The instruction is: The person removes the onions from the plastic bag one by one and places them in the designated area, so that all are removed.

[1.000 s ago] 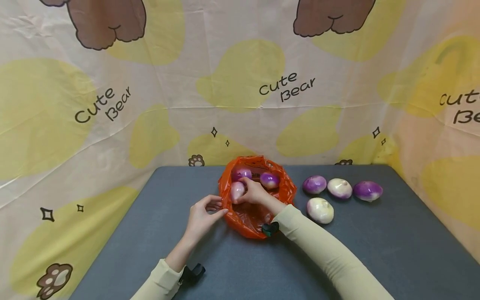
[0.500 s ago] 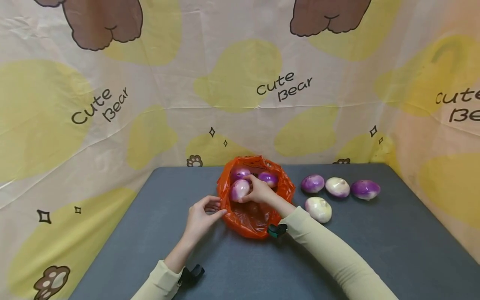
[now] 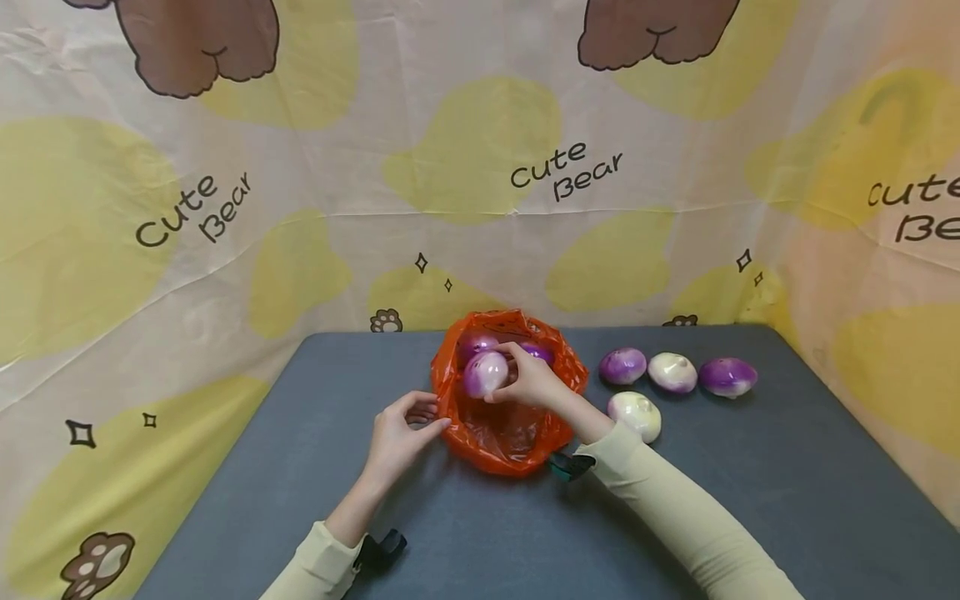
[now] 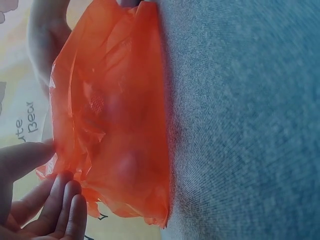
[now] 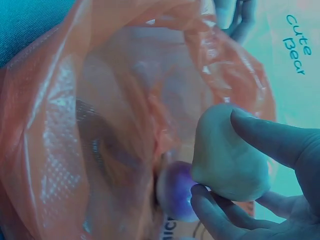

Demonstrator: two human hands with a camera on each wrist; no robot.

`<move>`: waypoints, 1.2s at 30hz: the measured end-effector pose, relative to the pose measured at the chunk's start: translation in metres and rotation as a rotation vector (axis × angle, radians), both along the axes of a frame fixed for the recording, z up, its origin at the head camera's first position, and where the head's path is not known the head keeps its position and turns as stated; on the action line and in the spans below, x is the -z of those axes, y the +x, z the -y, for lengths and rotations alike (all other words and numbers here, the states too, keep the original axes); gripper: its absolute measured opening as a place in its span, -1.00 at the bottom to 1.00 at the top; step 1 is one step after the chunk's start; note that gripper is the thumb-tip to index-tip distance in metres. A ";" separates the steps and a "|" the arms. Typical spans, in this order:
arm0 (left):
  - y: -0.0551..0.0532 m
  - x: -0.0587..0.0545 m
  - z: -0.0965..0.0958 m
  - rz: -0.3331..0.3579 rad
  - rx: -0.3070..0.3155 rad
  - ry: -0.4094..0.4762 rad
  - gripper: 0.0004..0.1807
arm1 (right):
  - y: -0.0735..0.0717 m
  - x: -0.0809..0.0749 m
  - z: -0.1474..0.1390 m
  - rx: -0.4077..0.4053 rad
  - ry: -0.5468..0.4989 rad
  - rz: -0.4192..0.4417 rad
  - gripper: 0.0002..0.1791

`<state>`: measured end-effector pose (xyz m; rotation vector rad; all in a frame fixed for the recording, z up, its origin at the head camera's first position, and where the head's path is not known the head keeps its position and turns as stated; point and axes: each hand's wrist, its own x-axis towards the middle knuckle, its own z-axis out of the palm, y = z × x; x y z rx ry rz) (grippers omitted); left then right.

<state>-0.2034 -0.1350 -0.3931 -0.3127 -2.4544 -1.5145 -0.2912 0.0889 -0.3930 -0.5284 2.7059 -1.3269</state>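
In the head view an orange-red plastic bag [image 3: 487, 458] stands with its mouth wide. My right hand [image 3: 536, 381] grips a purple-and-white onion [image 3: 486, 373] between thumb and fingers, raised within the bag's mouth. Seen from the right wrist, the held onion [image 5: 230, 155] hides part of a purple onion [image 5: 175, 192] deeper in the bag. Two other onions show behind it in the head view, one at the left [image 3: 476, 343] and one partly behind the hand [image 3: 542, 353]. On the bag's left side my left hand [image 3: 397, 433] pinches the rim with thumb and fingertips.
Right of the bag, several onions lie on the dark grey table [image 3: 300, 467]: a purple one [image 3: 622, 366], a whitish one [image 3: 672, 372], another purple one [image 3: 727, 377] and a white one [image 3: 636, 414] nearer me. A printed cloth [image 3: 465, 150] hangs behind the table.
My right hand has lifted the onion from the bag's left side, up and slightly to the right. The left hand stays at the rim.
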 end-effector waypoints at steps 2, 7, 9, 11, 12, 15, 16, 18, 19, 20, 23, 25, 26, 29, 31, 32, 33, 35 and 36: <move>0.001 -0.003 0.000 0.004 0.003 -0.005 -0.65 | 0.003 -0.004 -0.004 -0.008 -0.006 -0.012 -0.08; 0.002 -0.005 -0.001 0.010 0.008 -0.001 -0.65 | 0.010 -0.013 -0.014 -0.018 -0.036 -0.015 -0.08; 0.002 -0.005 -0.001 0.010 0.011 0.004 -0.65 | 0.013 -0.016 -0.019 -0.019 -0.046 -0.014 -0.09; 0.002 -0.005 -0.002 0.011 0.012 0.004 -0.66 | 0.015 -0.018 -0.024 -0.016 -0.054 -0.012 -0.09; 0.001 -0.005 -0.002 0.012 0.011 0.005 -0.66 | 0.016 -0.019 -0.027 -0.023 -0.062 -0.014 -0.09; 0.001 -0.005 -0.003 0.017 0.007 0.004 -0.66 | 0.021 -0.021 -0.035 -0.019 -0.096 -0.002 -0.08; 0.001 -0.004 -0.003 0.019 0.005 0.005 -0.66 | 0.022 -0.022 -0.038 -0.017 -0.103 -0.002 -0.08; 0.001 -0.004 -0.004 0.024 0.001 0.006 -0.65 | 0.026 -0.024 -0.043 -0.013 -0.114 -0.004 -0.07; 0.001 -0.004 -0.004 0.025 0.000 0.005 -0.65 | 0.028 -0.025 -0.046 -0.004 -0.112 -0.004 -0.07; 0.000 -0.004 -0.005 0.025 0.000 0.005 -0.65 | 0.030 -0.026 -0.049 0.000 -0.110 -0.007 -0.08; 0.000 -0.003 -0.005 0.024 0.002 0.004 -0.65 | 0.036 -0.028 -0.058 0.016 -0.117 -0.001 -0.08; 0.000 -0.003 -0.005 0.021 0.006 0.004 -0.65 | 0.039 -0.030 -0.063 0.033 -0.142 0.019 -0.08; 0.000 -0.003 -0.004 0.019 0.008 0.006 -0.65 | 0.041 -0.031 -0.067 0.040 -0.158 0.030 -0.08; 0.000 -0.003 -0.004 0.015 0.012 0.003 -0.66 | 0.043 -0.031 -0.077 0.053 -0.190 0.034 -0.07; 0.000 -0.003 -0.004 0.016 0.012 0.000 -0.66 | 0.043 -0.029 -0.085 0.044 -0.210 0.028 -0.07; -0.001 -0.003 -0.004 0.016 0.013 -0.001 -0.65 | 0.043 -0.028 -0.089 0.041 -0.214 0.022 -0.08; -0.001 -0.003 -0.004 0.016 0.013 -0.003 -0.66 | 0.043 -0.027 -0.093 0.036 -0.217 0.016 -0.08; -0.001 -0.002 -0.004 0.019 0.011 -0.002 -0.66 | 0.043 -0.025 -0.100 0.034 -0.227 0.019 -0.08; -0.001 -0.002 -0.004 0.020 0.008 -0.001 -0.66 | 0.043 -0.025 -0.103 0.036 -0.231 0.020 -0.09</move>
